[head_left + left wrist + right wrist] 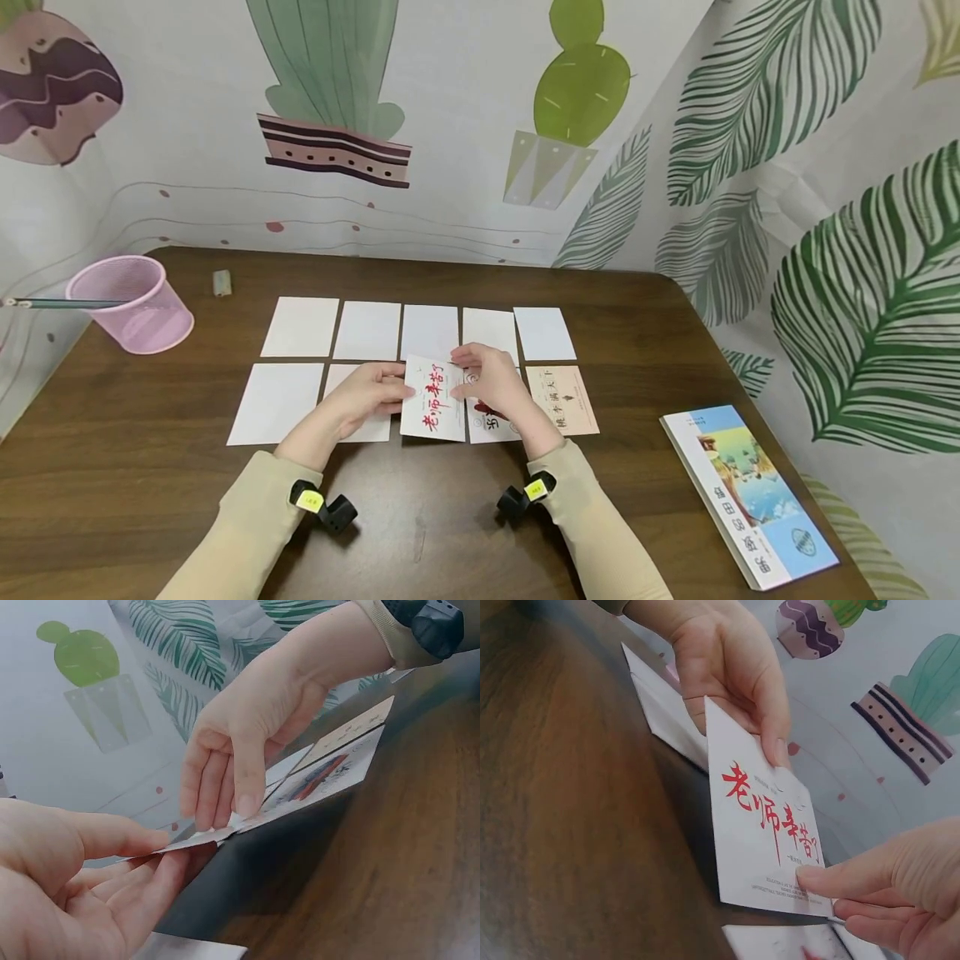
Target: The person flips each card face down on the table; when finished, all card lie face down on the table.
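Note:
A white card with red handwritten-style characters (433, 408) is held up, tilted, between both hands over the front row of cards. My left hand (366, 396) pinches its left edge, thumb above and fingers beneath, as the left wrist view shows. At the opposite edge my right hand (495, 383) holds it too; in the right wrist view the right thumb (810, 879) lies on the printed face with fingers behind. Partly covered by the right hand is a card with a red and black print (491, 427). Beside that lies a tan card with dark characters (562, 400).
Behind is a row of several blank white cards (300, 327); two more, including one at front left (276, 404), lie face blank. A pink mesh cup (153, 312) with pencils and an eraser (222, 283) stand left. A book (750, 496) lies right.

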Action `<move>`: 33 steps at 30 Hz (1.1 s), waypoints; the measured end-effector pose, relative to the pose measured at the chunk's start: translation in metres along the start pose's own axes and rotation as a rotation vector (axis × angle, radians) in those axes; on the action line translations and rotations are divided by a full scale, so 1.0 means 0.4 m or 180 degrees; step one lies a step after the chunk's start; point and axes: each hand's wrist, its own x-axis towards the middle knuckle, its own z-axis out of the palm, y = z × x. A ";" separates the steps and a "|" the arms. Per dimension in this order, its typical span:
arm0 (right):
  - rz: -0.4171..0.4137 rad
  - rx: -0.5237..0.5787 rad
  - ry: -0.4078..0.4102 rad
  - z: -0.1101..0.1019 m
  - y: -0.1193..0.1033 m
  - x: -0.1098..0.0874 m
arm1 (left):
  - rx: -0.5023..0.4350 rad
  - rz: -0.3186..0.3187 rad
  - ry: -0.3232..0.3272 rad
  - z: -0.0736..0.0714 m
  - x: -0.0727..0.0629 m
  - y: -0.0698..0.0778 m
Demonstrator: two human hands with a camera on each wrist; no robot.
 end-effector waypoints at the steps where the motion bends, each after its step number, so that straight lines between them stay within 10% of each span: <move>1: 0.0002 0.0014 0.0057 -0.005 -0.005 -0.002 | 0.0016 0.0016 0.0027 -0.002 0.000 0.005; 15: -0.0229 0.0967 0.0091 -0.021 -0.104 -0.012 | 0.0292 0.0293 0.0702 0.008 -0.003 0.110; 33: -0.0281 0.1281 0.0217 0.004 -0.136 -0.024 | 0.0396 0.0693 0.0983 0.062 -0.006 0.113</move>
